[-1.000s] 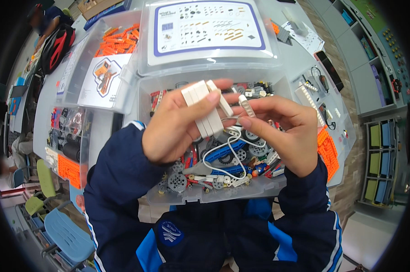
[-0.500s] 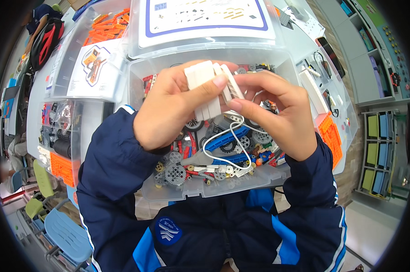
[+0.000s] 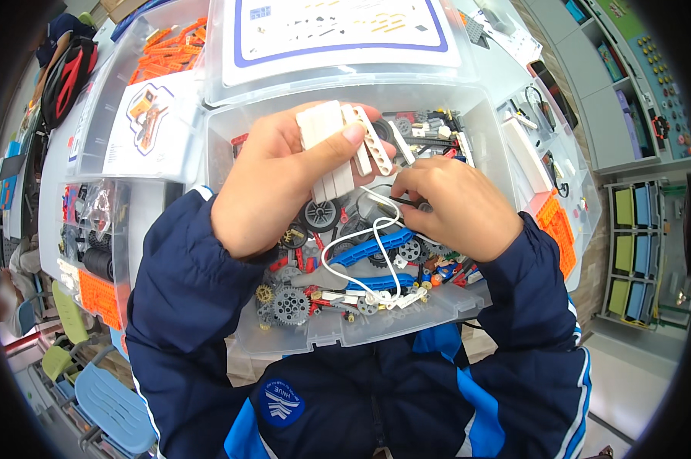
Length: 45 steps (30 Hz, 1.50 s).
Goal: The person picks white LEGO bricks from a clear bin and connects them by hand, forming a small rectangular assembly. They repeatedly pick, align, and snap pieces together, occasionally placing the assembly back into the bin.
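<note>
My left hand is closed around several white toy building beams, thumb across the front. A white beam with holes sticks out at the right of the bundle. My right hand reaches down among the loose parts in a clear plastic bin, its fingers bent and pressed together. Whatever its fingertips pinch is mostly hidden. Close to them runs a looped white cord, lying over blue curved pieces. A black wheel and a grey gear lie left of the cord.
Behind the bin, a clear box lid carries a printed parts sheet. At left stand a box of orange pieces, a picture card and a smaller tray with an orange plate. Another orange plate lies at right.
My right hand has left the white beams and moved down into the bin. My left hand still holds the bundle, now slightly farther left. The cord has shifted left.
</note>
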Available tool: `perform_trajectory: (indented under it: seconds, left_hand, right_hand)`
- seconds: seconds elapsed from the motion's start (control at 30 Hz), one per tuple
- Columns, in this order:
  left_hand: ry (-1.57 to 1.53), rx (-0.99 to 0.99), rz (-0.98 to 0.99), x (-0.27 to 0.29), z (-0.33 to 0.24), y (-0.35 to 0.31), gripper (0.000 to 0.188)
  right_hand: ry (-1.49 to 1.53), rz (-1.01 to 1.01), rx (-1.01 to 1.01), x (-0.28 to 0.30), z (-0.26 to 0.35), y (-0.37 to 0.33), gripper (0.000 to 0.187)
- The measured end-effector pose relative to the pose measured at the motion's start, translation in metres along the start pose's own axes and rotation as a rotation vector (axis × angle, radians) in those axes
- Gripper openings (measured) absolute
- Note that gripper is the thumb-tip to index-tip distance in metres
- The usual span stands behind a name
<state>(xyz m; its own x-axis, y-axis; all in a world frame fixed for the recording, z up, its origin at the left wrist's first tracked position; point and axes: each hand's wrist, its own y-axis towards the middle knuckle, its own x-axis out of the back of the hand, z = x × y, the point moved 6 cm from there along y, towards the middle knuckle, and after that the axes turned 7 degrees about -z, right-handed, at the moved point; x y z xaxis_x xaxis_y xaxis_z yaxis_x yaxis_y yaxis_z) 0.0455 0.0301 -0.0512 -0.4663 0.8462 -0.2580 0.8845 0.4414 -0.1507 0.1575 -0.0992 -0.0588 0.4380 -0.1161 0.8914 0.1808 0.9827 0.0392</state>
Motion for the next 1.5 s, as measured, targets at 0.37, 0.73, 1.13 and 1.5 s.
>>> perform_trajectory:
  seconds: [0.37,0.73,1.13,1.5]
  left_hand:
    - [-0.036,0.053,0.024,-0.002,0.003,0.000,0.040]
    - [-0.066,0.077,0.047,-0.004,0.001,-0.002,0.040]
    - [0.006,0.060,0.066,-0.004,0.002,-0.002,0.039]
    - [0.084,0.129,0.024,-0.007,0.005,-0.004,0.042]
  right_hand:
    - [-0.079,-0.043,0.142,-0.002,0.009,0.000,0.010]
    - [0.233,-0.261,-0.065,0.025,-0.010,0.003,0.012]
    - [1.145,-0.173,-0.272,0.025,-0.015,0.005,0.016]
    - [1.088,-0.283,-0.198,0.031,-0.005,0.006,0.022]
